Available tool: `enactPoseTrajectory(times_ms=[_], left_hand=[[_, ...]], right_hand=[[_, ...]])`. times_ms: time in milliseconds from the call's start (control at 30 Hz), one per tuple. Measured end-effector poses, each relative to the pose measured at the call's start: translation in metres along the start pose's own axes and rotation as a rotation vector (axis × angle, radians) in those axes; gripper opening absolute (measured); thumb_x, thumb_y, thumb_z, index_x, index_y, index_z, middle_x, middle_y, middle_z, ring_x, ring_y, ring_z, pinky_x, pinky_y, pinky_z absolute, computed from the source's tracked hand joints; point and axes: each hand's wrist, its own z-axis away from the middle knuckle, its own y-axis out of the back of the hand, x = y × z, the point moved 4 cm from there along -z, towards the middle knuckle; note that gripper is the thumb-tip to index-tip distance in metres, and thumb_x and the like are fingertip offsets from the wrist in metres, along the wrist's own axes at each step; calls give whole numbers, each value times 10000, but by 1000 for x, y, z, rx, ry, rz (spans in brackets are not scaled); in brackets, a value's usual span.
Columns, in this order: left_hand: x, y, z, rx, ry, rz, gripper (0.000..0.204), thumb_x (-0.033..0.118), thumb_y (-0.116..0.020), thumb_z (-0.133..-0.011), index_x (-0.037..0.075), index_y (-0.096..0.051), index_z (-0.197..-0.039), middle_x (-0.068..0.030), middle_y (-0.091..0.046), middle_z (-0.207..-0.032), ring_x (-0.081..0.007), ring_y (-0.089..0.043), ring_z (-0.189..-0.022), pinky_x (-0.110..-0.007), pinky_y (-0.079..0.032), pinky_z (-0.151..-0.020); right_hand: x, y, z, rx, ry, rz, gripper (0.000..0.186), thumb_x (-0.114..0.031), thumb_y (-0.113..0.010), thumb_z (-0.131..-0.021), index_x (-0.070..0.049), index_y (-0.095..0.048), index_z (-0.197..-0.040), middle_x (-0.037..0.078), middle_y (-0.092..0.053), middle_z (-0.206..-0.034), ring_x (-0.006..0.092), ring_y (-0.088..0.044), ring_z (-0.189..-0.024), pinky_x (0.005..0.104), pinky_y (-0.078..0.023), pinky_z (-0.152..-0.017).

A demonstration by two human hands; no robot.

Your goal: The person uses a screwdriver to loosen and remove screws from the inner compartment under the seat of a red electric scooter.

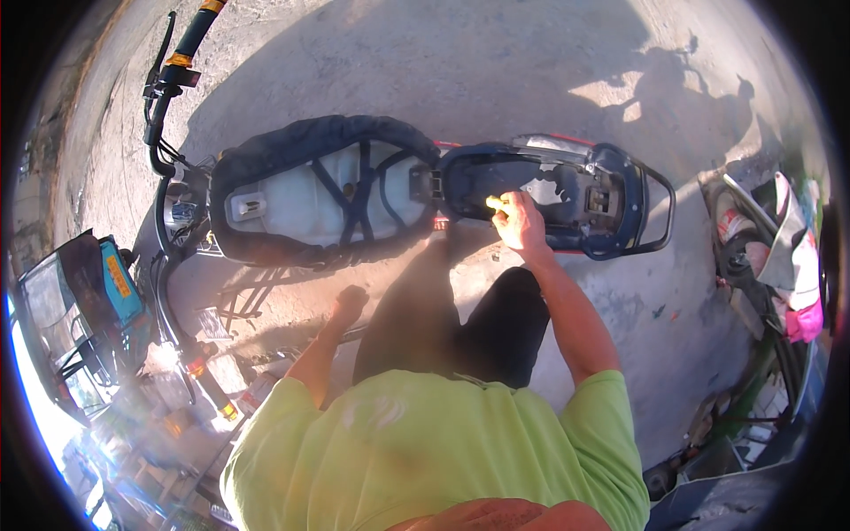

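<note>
My right hand (521, 226) pinches a small yellow object (495, 203) above the dark storage compartment (474, 181) of a two-wheeler; its kind I cannot make out. The seat (350, 252) is flipped forward at the hinge (436, 184), so its pale underside with dark straps faces up. A torn whitish patch (545, 190) shows on the compartment's surface, beyond my right hand. Low beside my left thigh, near the seat's close edge, my left hand (351, 303) is curled closed and touches nothing I can see.
The two-wheeler's handlebar (158, 124) stands on the left, and a curved rear rack (660, 217) ends it on the right. A teal and black box-like thing (119, 283) is at far left. Piled odds and ends with pink cloth (804, 320) lie at far right on concrete ground (637, 327).
</note>
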Motion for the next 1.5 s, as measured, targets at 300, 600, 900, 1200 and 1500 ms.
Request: enactPoseTrajectory(times_ms=[300,600,900,1200,1500], left_hand=[[-6,-8,1,25,43,94,295,231,-749,-936,-9,-772,-1108,-140,-776,-1038,-244,-745,-928,-393,-591,-844],[-13,-3,12,-7,137,53,300,242,-761,-946,0,-769,-1125,-147,-794,-1045,-243,-755,-969,-397,-595,-867],[-10,1,12,-6,106,114,318,248,-770,-958,4,-760,-1160,-153,-801,-1081,-246,-760,-1010,-393,-593,-901],[-10,3,6,18,210,160,295,215,-760,-952,-4,-762,-1149,-145,-793,-1043,-234,-751,-957,-391,-593,-858],[-10,5,3,18,129,95,304,230,-759,-951,-3,-766,-1145,-144,-790,-1048,-236,-750,-957,-388,-593,-860]], right_hand=[[-5,-11,-28,67,-82,76,321,-249,-786,-916,-58,-642,-1130,196,-697,-1051,414,-714,-939,502,-594,-814],[-4,-29,-39,120,-50,52,335,-261,-791,-940,-56,-626,-1148,197,-675,-1049,418,-708,-904,505,-599,-769],[1,-41,-39,114,-91,44,298,-234,-785,-937,-48,-664,-1136,199,-693,-1076,420,-712,-962,501,-600,-817],[6,-46,-41,96,-125,65,352,-278,-779,-944,-41,-635,-1162,212,-673,-1096,426,-705,-976,511,-591,-839],[8,-46,-42,60,-228,75,386,-311,-770,-950,-33,-647,-1187,219,-684,-1133,430,-705,-1017,524,-588,-877]])
